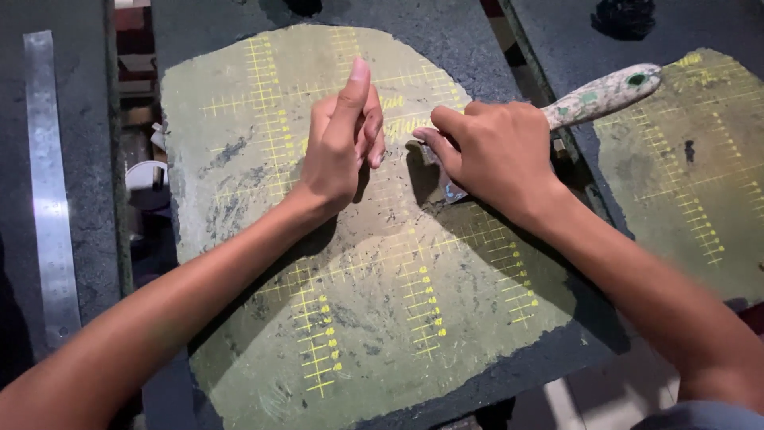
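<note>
The worn cutting mat is a dull olive green, crossed by bright yellow ruled lines and scuffed with dark grey smears. A second mat to the right shows the same green and yellow grid. The scraper's handle is pale cream, speckled with green blotches. The ruler at the left is plain silvery steel, lying on a charcoal-grey surface.

Dim overhead light, soft shadows under both forearms, slight motion blur, dark corners, mild edge distortion
</note>
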